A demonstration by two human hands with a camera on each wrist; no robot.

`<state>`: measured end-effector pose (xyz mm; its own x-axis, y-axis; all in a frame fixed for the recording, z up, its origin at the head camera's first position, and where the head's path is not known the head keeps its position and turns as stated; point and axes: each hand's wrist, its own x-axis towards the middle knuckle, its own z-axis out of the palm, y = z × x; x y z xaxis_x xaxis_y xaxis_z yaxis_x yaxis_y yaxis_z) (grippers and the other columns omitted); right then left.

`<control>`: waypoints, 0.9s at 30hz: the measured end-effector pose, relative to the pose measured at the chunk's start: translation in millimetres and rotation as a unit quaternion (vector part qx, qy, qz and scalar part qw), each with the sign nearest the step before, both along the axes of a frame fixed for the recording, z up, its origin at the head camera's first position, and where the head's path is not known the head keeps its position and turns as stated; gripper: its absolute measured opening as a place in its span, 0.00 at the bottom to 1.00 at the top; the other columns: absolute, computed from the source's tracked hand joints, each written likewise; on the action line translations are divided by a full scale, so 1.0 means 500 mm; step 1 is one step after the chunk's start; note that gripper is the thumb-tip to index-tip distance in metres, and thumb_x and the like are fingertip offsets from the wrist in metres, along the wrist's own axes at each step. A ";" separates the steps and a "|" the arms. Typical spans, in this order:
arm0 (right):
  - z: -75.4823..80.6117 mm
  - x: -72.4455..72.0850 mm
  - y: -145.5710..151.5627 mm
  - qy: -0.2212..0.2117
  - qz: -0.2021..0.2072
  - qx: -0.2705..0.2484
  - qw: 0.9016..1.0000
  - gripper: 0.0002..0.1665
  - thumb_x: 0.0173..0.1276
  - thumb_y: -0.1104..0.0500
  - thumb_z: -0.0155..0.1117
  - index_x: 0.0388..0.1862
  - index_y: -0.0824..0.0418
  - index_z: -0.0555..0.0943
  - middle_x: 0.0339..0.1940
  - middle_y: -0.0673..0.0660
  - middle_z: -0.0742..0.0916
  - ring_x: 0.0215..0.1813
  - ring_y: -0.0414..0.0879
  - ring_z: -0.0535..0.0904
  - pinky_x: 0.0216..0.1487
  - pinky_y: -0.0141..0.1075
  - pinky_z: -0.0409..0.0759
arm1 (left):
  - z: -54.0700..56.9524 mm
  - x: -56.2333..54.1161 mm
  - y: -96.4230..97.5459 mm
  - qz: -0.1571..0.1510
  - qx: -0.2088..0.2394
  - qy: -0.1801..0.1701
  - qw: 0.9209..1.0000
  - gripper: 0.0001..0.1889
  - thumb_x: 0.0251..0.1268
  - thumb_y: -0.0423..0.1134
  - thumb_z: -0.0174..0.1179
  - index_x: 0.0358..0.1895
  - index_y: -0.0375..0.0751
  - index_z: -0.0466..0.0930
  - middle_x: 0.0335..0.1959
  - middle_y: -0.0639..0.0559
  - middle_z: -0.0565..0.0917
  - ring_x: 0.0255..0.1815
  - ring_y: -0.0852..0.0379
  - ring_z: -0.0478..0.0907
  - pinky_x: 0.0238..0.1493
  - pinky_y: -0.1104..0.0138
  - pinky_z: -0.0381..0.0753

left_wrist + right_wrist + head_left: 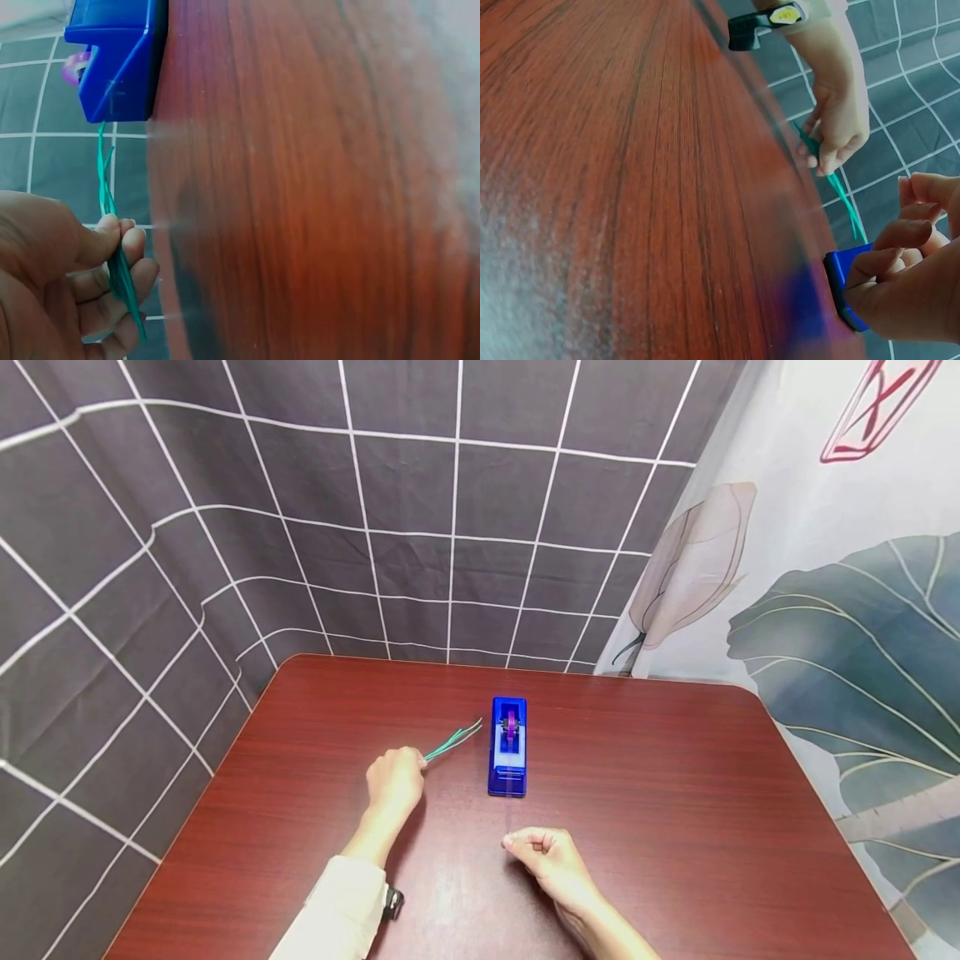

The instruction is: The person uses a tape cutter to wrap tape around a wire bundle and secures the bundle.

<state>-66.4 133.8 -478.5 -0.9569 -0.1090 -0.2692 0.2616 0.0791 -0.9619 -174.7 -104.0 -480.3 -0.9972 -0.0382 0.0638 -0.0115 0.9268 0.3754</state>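
Observation:
My left hand [396,778] pinches a bundle of thin green strands [453,742] between thumb and fingers. The strands' far ends point toward the blue tape dispenser [509,782], which stands upright on the table; their near ends stick out below the fingers in the left wrist view. In the dispenser sits a tape roll with a purple core [512,727]. A faint clear strip of tape [508,815] runs from the dispenser's front to my right hand [551,864], whose thumb and index finger pinch its end. The right wrist view does not show the strip clearly.
The reddish-brown wooden table [660,793] has rounded far corners. Behind it and to the left hangs a grey grid-patterned curtain [405,560]; a white curtain with leaf prints [862,652] hangs at the right. A black wrist device [392,902] sits by the left sleeve.

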 end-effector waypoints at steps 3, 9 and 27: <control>0.002 0.001 -0.001 -0.006 0.002 -0.001 1.000 0.14 0.65 0.65 0.68 0.40 0.79 0.83 0.15 0.44 0.72 0.18 0.33 0.58 0.20 0.27 0.57 | 0.007 0.010 -0.003 -0.009 -0.002 0.017 1.000 0.03 0.62 0.37 0.69 0.36 0.44 0.90 0.34 0.45 0.90 0.32 0.38 0.85 0.31 0.51 0.80; 0.003 0.002 -0.001 -0.018 -0.006 -0.008 1.000 0.15 0.65 0.65 0.68 0.39 0.80 0.83 0.11 0.43 0.67 0.14 0.33 0.54 0.16 0.27 0.52 | 0.018 0.032 -0.012 -0.027 0.004 0.048 0.998 0.03 0.64 0.38 0.68 0.35 0.44 0.90 0.33 0.47 0.90 0.32 0.39 0.85 0.32 0.51 0.80; 0.022 0.005 -0.009 0.036 -0.052 -0.062 0.996 0.12 0.66 0.65 0.68 0.33 0.78 0.82 0.11 0.44 0.64 0.15 0.34 0.54 0.19 0.29 0.51 | 0.031 0.099 -0.041 -0.065 0.038 0.046 0.996 0.03 0.64 0.36 0.68 0.33 0.47 0.89 0.20 0.62 0.80 0.27 0.48 0.83 0.29 0.54 0.78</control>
<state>-63.6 129.3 -467.3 -0.9809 -0.0367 -0.1908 0.1928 -0.0653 -0.9791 -125.0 -124.6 -464.7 -0.9841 0.0830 0.1571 0.1448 0.8869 0.4386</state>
